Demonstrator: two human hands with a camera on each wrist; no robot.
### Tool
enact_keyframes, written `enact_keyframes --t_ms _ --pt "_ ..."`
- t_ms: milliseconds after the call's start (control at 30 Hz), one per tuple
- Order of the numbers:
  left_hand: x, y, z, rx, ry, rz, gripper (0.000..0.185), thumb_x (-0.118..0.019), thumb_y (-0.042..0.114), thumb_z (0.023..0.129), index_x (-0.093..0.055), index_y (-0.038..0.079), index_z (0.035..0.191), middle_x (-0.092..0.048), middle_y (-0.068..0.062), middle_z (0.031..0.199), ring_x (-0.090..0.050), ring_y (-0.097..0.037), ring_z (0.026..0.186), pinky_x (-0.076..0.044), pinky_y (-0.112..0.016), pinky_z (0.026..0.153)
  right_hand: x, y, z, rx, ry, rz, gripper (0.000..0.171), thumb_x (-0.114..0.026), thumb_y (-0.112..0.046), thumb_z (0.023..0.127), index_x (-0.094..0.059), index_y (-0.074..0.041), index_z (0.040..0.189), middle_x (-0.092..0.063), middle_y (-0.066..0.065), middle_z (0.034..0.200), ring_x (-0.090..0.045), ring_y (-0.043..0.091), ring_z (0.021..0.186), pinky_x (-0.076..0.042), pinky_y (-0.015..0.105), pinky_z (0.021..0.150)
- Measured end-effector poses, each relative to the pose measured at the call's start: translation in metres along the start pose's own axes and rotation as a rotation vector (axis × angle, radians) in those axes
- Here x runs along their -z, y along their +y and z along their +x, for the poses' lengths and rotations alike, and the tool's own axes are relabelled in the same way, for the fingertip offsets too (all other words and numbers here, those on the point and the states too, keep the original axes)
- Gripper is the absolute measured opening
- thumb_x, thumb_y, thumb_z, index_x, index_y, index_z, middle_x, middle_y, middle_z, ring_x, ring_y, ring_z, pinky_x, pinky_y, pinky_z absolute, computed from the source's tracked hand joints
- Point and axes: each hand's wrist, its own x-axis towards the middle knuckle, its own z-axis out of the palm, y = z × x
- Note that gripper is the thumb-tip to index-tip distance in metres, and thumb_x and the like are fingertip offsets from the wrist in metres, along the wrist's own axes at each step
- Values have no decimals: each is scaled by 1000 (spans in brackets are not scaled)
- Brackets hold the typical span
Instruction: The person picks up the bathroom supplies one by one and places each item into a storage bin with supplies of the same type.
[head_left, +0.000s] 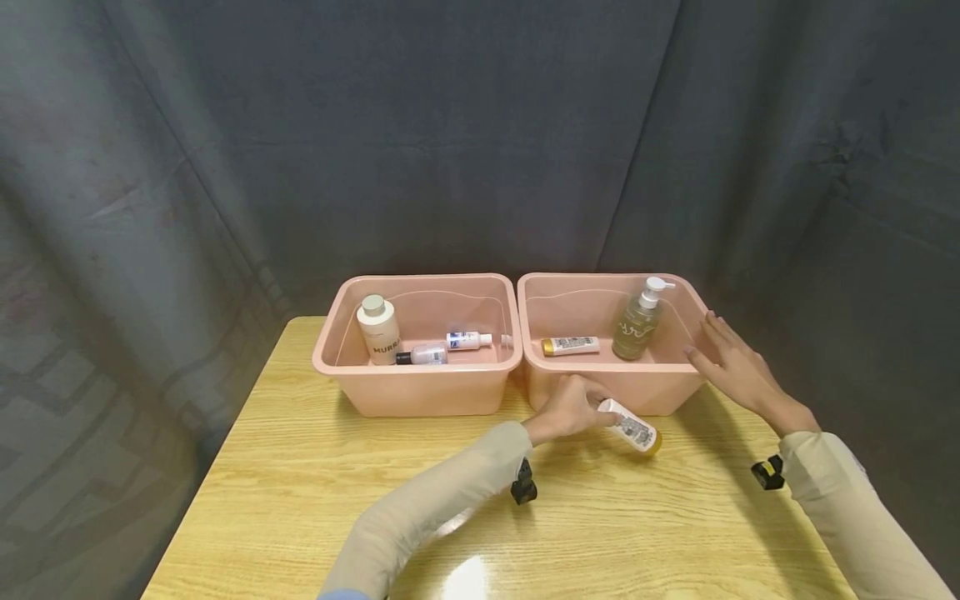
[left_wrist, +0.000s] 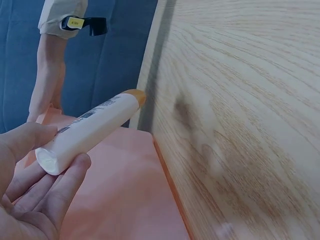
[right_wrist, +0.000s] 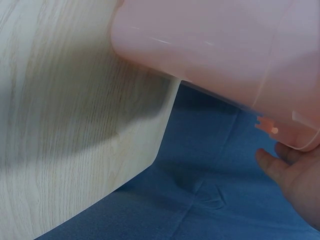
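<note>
My left hand (head_left: 573,408) holds a white bottle with a gold cap (head_left: 632,427) in front of the right pink bin (head_left: 600,385). In the left wrist view, thumb and fingers pinch the bottle (left_wrist: 92,127) by its base, and the gold cap points away from the palm. My right hand (head_left: 738,371) rests at the right end of that bin, fingers extended and thumb over the rim. Inside the bin lie a second white tube with a gold cap (head_left: 572,345) and a green pump bottle (head_left: 637,321), which leans on the wall.
Left of it stands another pink bin (head_left: 427,392) with a large white bottle (head_left: 380,331), a small clear bottle with a black cap (head_left: 429,355) and a small white-and-blue bottle (head_left: 467,340). Both bins sit on a wooden table (head_left: 300,467) before a dark curtain (head_left: 420,150).
</note>
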Motion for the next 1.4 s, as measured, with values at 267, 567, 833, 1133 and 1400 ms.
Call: enact_keyframes --t_ms 267,567,833,1133,1400 --pt "7 9 -1 -18 19 -68 27 -86 22 78 -78 9 101 -76 3 94 -61 1 74 -45 -10 68 0 0 0 -3 3 1 74 -47 -41 103 -22 7 153 -6 23 162 -6 43 148 -17 77 102" --pt "18 16 1 21 7 -235 23 -85 15 79 -78 5 98 -75 1 83 -60 2 64 -50 -15 59 0 0 0 -2 7 -7 74 -46 -41 103 -22 7 153 -7 23 162 -8 44 147 -18 77 101" --pt "25 20 4 46 23 -346 22 -84 9 79 -78 2 98 -75 1 82 -62 1 65 -51 -17 59 0 0 0 -3 0 -11 73 -46 -40 104 -20 7 153 -5 23 162 -6 45 147 -17 78 101" --pt "38 25 8 59 45 -413 22 -83 8 79 -77 2 100 -74 1 84 -65 -5 73 -51 -16 67 0 0 0 -2 0 -8 72 -46 -38 104 -20 7 153 -5 24 162 -6 45 147 -17 78 101" --pt "43 25 12 153 57 -544 21 -82 6 80 -77 0 98 -73 0 82 -65 -6 71 -56 -22 65 0 0 0 -6 -5 -7 74 -45 -42 103 -20 7 153 -5 24 162 -6 44 147 -17 78 101"
